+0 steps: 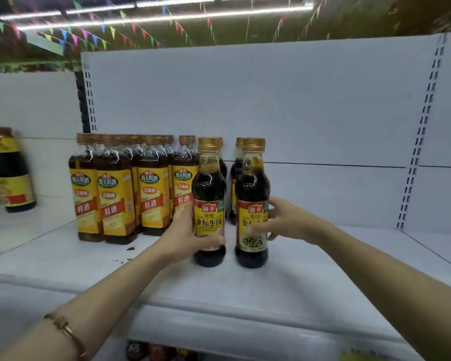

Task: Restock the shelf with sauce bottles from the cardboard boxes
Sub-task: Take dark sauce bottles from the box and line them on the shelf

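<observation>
Left hand [185, 231] gripping lower body of left sauce bottle [209, 204], fingers wrapping over label. Right hand [284, 221] holding right sauce bottle [251, 204] from its right side, fingers curling round label. Both bottles standing upright on shelf [310, 269], near front. Both forearms reaching forward, slightly converging. Advice: keeping bottles vertical, sliding back toward rear bottles [236, 162] behind hands, labels facing front, closing gap beside cooking wine bottles [120, 188] left of left hand.
</observation>
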The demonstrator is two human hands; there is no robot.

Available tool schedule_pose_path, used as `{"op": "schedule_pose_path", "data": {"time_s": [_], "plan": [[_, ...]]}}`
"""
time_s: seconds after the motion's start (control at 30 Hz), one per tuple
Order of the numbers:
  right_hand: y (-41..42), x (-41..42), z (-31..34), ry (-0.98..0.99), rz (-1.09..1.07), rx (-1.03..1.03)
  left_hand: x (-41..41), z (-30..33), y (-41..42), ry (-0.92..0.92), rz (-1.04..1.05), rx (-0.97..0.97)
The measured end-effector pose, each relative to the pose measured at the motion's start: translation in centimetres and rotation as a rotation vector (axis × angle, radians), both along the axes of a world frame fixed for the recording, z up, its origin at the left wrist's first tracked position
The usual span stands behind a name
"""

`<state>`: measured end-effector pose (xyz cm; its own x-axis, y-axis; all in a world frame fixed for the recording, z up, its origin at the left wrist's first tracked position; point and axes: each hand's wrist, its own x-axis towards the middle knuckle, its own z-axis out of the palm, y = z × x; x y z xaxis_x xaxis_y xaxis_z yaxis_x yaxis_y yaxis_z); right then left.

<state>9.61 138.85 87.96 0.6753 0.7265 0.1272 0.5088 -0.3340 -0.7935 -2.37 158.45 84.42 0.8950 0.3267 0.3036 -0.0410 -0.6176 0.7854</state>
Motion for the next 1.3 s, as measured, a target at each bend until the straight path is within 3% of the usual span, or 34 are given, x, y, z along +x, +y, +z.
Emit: {"op": "schedule_pose_path", "data": {"time_s": [0.23,0.47,0.63,1.3], "plan": [[2.8,1.2,-1.4,-0.013,-0.117,0.112,1.8,0.1,0.4,-0.035,0.141,0.02],[5.8,3.5,-1.7,-0.161,-0.284,0.036,5.0,0.1,0.8,-0.058,0.142,0.029],[6.5,4.4,-2.2,-0.152,-0.372,0.074,6.8,-0.3,1.6,-0.046,0.162,0.02],[6.9,5.6,-2.7,-0.116,-0.36,0.143,9.7,-0.9,3.2,-0.064,0.162,0.001]]}}
